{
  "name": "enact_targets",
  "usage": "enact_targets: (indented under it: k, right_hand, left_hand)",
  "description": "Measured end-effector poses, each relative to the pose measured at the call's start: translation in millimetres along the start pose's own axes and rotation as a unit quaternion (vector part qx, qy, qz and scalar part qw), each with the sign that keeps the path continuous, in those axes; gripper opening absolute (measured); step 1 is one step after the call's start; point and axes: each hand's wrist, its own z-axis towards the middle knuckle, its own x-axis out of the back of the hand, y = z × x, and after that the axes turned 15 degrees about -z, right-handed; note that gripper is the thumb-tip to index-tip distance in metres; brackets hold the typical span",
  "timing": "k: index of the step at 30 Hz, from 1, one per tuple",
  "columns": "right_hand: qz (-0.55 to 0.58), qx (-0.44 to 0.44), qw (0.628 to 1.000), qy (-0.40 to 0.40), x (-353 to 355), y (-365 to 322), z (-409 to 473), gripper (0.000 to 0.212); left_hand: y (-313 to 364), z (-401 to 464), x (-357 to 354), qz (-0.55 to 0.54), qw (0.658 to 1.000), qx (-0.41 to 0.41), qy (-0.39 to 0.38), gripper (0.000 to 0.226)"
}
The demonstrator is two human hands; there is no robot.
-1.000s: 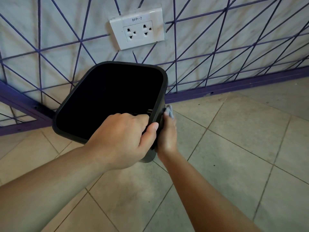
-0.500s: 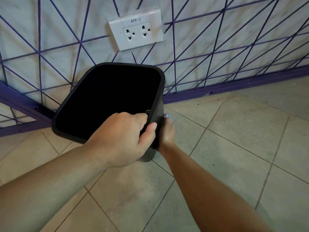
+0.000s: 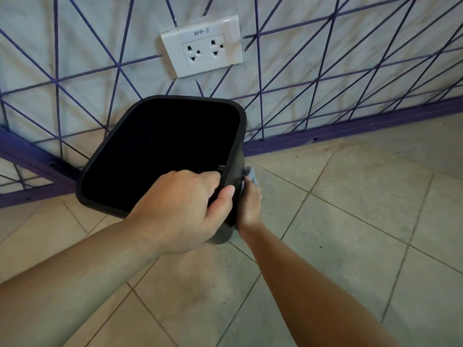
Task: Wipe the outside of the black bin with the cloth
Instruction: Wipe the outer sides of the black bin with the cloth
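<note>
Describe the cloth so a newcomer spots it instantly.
Start at the white wall socket and drop to the black bin tilted below it. On the bin's right outer wall, the right hand presses a small blue-grey cloth, the only fabric here, peeking above the fingers.

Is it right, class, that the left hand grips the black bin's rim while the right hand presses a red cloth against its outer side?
Not quite. The head view shows the cloth is light blue, not red. The left hand grips the black bin rim; the right hand presses the cloth against its outer side.

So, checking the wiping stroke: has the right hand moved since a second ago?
Yes. The right hand slid down the bin, then back up, judged against the floor.
</note>
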Motion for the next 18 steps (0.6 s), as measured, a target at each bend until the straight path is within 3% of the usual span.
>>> enact_targets:
  k: [2,4,7,11,15,18]
  right_hand:
    - [0.013,-0.004,1.0,-0.008,-8.1,31.2,33.6,0.102]
    - [0.03,0.005,0.999,-0.04,-7.2,11.5,21.5,0.107]
    - [-0.019,0.058,0.998,-0.009,-1.0,-9.6,4.0,0.072]
    - [0.014,0.006,0.999,-0.029,-10.4,25.1,41.4,0.107]
    - [-0.014,0.061,0.998,-0.011,-1.7,-14.5,2.0,0.093]
    - [-0.016,-0.007,1.0,-0.013,-3.3,-1.0,12.8,0.111]
  left_hand:
    - [0.3,-0.7,0.4,-0.004,1.0,0.005,0.0,0.045]
    - [0.0,-1.3,1.1,-0.002,1.0,0.008,-0.004,0.045]
    - [-0.5,0.8,0.7,-0.005,1.0,0.003,-0.001,0.045]
    - [-2.2,-2.4,1.3,-0.012,1.0,0.005,-0.008,0.045]
    - [-2.1,-1.5,1.6,-0.011,1.0,-0.001,-0.006,0.045]
    - [-2.5,-0.8,0.7,-0.011,1.0,-0.002,-0.002,0.045]
